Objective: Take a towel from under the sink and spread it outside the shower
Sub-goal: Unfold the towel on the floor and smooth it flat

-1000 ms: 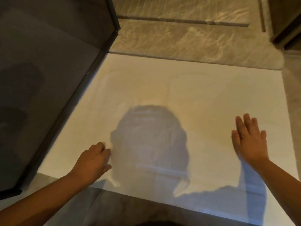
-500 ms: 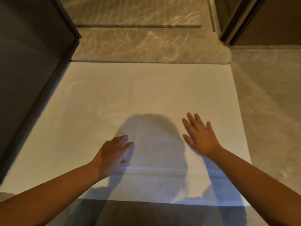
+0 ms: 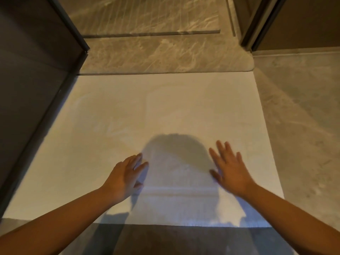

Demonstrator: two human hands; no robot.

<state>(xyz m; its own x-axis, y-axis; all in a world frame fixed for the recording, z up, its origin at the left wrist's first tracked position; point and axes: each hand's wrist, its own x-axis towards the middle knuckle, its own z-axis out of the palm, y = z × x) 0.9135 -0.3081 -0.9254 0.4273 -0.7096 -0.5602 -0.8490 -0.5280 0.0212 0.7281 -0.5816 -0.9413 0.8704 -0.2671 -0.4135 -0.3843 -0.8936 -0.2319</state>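
Note:
A white towel lies spread flat on the floor, its far edge against the marble shower threshold. My left hand rests palm down on the towel's near middle, fingers together and pointing forward. My right hand lies flat on the towel a little to the right, fingers spread. Neither hand grips the cloth. A head-shaped shadow falls on the towel between the two hands.
A dark glass shower panel with a black frame runs along the towel's left side. A dark door frame stands at the far right. Grey stone floor lies to the right of the towel and in front of its near edge.
The view has swung right, so the towel sits more centred. Both hands have slid inward across the towel toward its middle and stay flat on it.

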